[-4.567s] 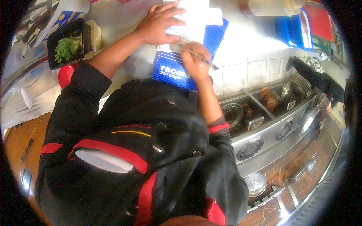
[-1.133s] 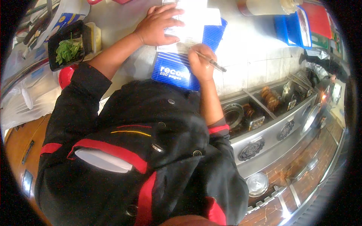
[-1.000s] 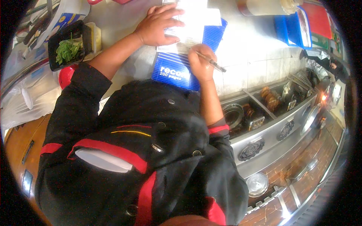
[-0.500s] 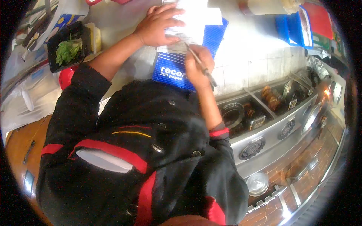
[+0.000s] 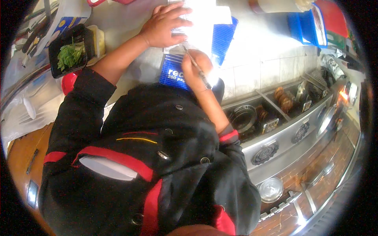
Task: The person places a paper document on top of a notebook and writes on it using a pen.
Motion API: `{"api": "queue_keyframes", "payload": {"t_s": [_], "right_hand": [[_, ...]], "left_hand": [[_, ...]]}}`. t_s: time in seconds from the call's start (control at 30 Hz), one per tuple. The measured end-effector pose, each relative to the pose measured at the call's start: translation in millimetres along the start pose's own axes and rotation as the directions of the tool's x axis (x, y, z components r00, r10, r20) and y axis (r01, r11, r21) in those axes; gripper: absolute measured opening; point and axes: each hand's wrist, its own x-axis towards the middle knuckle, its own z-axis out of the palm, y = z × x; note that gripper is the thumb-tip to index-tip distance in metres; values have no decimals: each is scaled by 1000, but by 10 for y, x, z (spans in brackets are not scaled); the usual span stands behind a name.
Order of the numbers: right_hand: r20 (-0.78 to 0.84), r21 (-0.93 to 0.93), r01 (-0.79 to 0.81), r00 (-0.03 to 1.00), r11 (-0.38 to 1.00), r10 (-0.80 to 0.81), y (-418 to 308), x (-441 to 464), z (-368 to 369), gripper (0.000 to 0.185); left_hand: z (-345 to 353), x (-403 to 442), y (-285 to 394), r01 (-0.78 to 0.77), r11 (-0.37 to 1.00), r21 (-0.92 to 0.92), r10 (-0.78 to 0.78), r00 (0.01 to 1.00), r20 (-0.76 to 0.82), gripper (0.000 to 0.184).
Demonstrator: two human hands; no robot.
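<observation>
My left hand (image 5: 167,26) lies with its fingers spread on white printed paper sheets (image 5: 202,37), holding them flat. Under the sheets is a blue record book (image 5: 224,39) marked "200 pages". In my right hand (image 5: 197,69) is a pen (image 5: 199,70), its tip touching or close to the lower edge of the paper, just below my left hand. Glare washes out much of the paper, so any writing there cannot be made out. Part of the book's lettering is hidden behind my right hand.
A black tray with green leaves (image 5: 71,57) stands at the left, near a red round object (image 5: 70,82). Blue containers (image 5: 309,29) are at the upper right. Below them runs a metal stove (image 5: 283,135) with burners, a flame at its far end. A metal lid (image 5: 271,189) lies lower down.
My right hand has moved left with the pen across the lower part of the paper, covering more of the book's lettering. My left hand stays in place on the sheets.
</observation>
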Motion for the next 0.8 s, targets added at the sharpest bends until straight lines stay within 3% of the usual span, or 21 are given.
{"api": "queue_keyframes", "payload": {"t_s": [0.27, 0.33, 0.43, 0.53, 0.77, 0.8], "right_hand": [[-43, -34, 71, 996, 997, -73, 88, -24, 77, 5], [15, -50, -34, 999, 998, 34, 65, -14, 41, 7], [-44, -37, 63, 997, 997, -64, 83, -17, 85, 9], [-24, -30, -40, 999, 999, 39, 57, -15, 63, 10], [-73, -26, -31, 997, 999, 29, 87, -51, 84, 7], [-22, -50, -35, 999, 998, 34, 79, -37, 68, 8]], "left_hand": [[1, 0, -2, -19, 1000, -8, 19, 1000, -24, 46], [-11, -8, 2, -9, 1000, 20, 9, 1000, -8, 46], [-4, -1, 10, 1, 1000, 15, -1, 1000, 5, 46], [-4, -2, 6, 4, 1000, 20, -5, 1000, 12, 46], [-4, 1, 7, -5, 1000, 2, 5, 1000, -5, 45], [-11, 0, 6, 0, 1000, 8, 0, 1000, 2, 45]]}}
